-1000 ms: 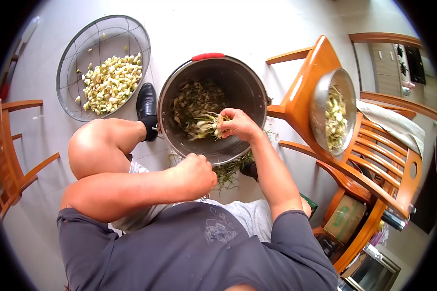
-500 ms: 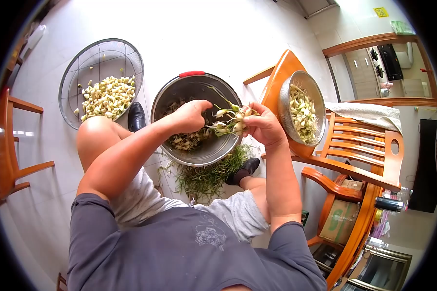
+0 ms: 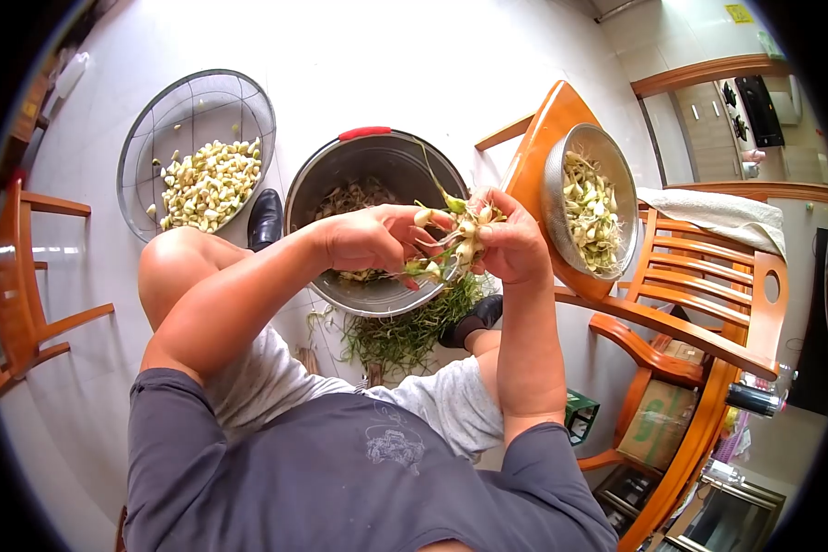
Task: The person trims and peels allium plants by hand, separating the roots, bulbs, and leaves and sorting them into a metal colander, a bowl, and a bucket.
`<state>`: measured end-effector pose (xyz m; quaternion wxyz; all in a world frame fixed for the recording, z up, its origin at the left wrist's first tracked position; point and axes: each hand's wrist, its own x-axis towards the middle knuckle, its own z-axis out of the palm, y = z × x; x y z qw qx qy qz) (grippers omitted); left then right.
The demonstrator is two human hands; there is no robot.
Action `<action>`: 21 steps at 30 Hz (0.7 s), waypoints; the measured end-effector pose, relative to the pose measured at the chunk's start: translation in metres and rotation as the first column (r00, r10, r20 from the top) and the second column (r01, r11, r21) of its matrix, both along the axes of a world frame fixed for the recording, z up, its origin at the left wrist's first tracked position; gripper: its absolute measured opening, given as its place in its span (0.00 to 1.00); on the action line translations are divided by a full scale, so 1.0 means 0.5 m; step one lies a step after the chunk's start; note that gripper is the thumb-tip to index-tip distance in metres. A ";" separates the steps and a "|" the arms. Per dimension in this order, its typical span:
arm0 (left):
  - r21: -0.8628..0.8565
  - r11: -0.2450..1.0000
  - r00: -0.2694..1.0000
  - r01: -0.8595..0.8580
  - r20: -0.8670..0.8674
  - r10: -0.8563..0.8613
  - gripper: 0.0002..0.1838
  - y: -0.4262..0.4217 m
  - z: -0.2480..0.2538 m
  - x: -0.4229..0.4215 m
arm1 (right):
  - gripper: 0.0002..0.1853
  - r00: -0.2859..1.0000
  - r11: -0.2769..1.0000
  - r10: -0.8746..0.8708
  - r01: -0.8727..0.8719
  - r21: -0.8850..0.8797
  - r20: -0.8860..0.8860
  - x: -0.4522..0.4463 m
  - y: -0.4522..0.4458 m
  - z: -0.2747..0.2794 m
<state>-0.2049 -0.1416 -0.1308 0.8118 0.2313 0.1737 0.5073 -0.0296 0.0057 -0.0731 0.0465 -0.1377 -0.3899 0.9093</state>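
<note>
My right hand point(image 3: 515, 237) grips a bunch of pale bulbs point(image 3: 469, 230) with green stems and stringy roots, held over the right side of a dark metal bucket. My left hand point(image 3: 373, 241) reaches into the bunch from the left with its fingers partly curled; whether it pinches a bulb is hard to make out. Beneath the hands, the round bucket point(image 3: 304, 195) with a red handle grip holds more dried-looking bulbs point(image 3: 354, 196). A metal colander point(image 3: 554, 189) of rooted bulbs point(image 3: 591, 213) rests on an orange wooden stool point(image 3: 534, 152) to the right.
A round mesh tray point(image 3: 143, 129) with peeled white cloves point(image 3: 210, 184) lies on the floor at the left. Green trimmings point(image 3: 396, 336) lie below the bucket, near a black shoe point(image 3: 483, 313). Wooden chairs point(image 3: 699, 285) stand at both sides, one with a cardboard box point(image 3: 658, 423) beneath.
My right hand has lifted the bunch out of the bucket. My left hand has risen from my lap and come across the bucket to the bunch. The view has shifted.
</note>
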 end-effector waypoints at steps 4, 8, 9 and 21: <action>-0.009 0.997 0.994 0.074 0.079 -0.073 0.36 0.000 0.022 -0.010 | 0.12 0.998 0.999 0.040 -0.042 -0.030 -0.046 0.019 -0.002 0.002; -0.103 0.991 0.996 0.080 0.050 -0.075 0.28 0.006 0.007 -0.006 | 0.12 0.999 1.000 -0.003 0.002 -0.007 -0.051 0.033 -0.005 -0.003; -0.159 0.987 1.000 0.027 0.011 -0.026 0.21 0.004 0.013 0.000 | 0.12 0.999 1.000 -0.004 0.004 -0.009 -0.043 0.034 -0.005 -0.004; -0.188 0.949 0.937 -0.253 -0.291 0.193 0.14 0.004 0.028 0.006 | 0.12 0.985 0.991 -0.065 0.044 0.128 0.163 0.031 -0.015 -0.022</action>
